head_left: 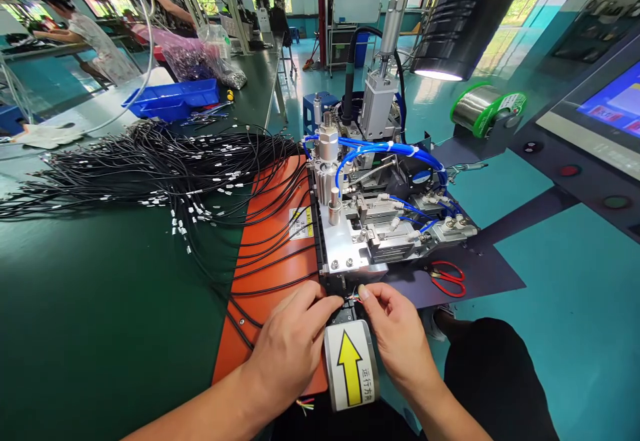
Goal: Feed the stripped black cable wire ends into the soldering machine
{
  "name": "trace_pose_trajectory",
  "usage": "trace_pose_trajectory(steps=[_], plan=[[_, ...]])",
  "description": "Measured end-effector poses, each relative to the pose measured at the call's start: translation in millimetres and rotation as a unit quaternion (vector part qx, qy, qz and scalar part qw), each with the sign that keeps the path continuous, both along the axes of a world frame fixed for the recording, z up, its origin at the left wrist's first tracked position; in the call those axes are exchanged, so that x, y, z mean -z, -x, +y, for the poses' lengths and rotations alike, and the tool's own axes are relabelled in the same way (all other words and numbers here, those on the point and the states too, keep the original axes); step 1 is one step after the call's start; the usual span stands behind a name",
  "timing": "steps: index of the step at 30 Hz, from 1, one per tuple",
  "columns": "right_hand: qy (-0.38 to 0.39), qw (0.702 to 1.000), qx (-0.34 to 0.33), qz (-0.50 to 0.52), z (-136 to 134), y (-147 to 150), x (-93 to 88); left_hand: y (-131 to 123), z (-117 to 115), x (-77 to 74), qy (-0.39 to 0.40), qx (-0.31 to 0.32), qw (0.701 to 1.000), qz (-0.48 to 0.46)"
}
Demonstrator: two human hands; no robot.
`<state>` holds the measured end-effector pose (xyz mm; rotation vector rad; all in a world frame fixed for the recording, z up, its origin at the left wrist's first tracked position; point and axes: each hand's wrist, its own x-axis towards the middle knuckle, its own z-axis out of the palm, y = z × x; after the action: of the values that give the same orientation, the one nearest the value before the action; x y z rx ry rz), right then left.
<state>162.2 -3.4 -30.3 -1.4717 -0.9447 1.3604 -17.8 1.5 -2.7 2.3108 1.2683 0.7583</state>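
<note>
My left hand [295, 334] is closed, its thumb and index fingertip pressed together at the front end of the machine. A black cable [243, 331] runs in under this hand, and most of its grip is hidden. Thin coloured wires [356, 296] come out between my two hands. My right hand [397, 331] pinches these wires between thumb and index finger. Both hands are over a small black fixture [344, 314] on the machine's feed track. Just below them is a rounded cover with a yellow arrow [350, 367]. More bare coloured wire ends [306, 404] poke out beneath my left wrist.
The metal machine [350, 237] with blue air tubes is straight ahead. Several black cables lie across its orange plate [273, 227] from a large pile [165, 161]. Red-handled scissors [449, 279], a solder spool [487, 109] and a screen [610, 107] are right. Co-workers sit far left.
</note>
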Motion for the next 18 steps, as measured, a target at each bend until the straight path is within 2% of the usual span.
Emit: trace_pose_trajectory(steps=[12, 18], plan=[[-0.026, 0.997, -0.007, -0.078, -3.9, 3.9, 1.8, -2.6, 0.6, 1.3, -0.028, -0.004, 0.998, 0.051], [-0.015, 0.998, -0.012, -0.059, -2.2, 4.7, 2.7, -3.1, 1.2, 1.5, -0.024, -0.003, 0.998, 0.049]])
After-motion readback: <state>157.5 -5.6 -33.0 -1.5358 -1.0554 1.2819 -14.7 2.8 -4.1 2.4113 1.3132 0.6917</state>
